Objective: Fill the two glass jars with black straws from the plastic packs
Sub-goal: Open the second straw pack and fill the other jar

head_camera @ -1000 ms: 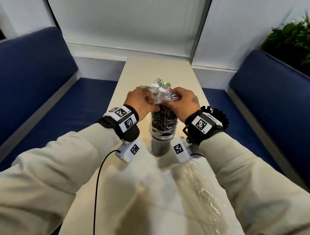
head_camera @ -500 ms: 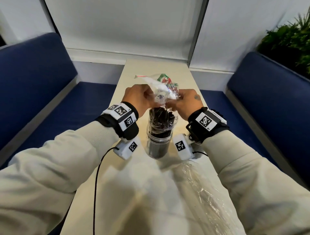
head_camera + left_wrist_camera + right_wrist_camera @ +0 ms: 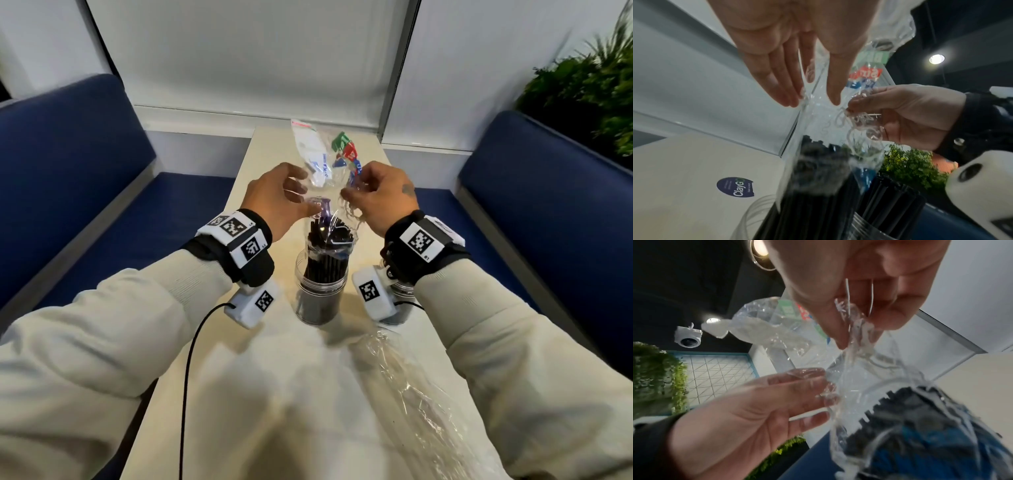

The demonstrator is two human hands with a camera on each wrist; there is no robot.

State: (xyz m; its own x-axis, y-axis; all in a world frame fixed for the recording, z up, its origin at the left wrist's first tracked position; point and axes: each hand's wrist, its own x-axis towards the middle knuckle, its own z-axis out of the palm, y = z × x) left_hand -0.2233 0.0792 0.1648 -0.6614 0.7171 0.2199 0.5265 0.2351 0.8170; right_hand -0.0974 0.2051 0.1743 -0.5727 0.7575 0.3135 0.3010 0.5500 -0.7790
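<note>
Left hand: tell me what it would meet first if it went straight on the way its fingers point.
The left hand points its fingers toward the clear plastic pack and already touches the film. Pushed on, it would likely meet the right hand pinching the far side, though depth is unclear.

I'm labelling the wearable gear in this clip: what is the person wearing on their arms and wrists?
Both arms wear cream ribbed knit sleeves. Each wrist has a black strap carrying white blocks printed with black square fiducial markers. Under each wrist hangs a white camera housing with another marker; a thin black cable trails from the left one. The left hand and right hand are ungloved.
</note>
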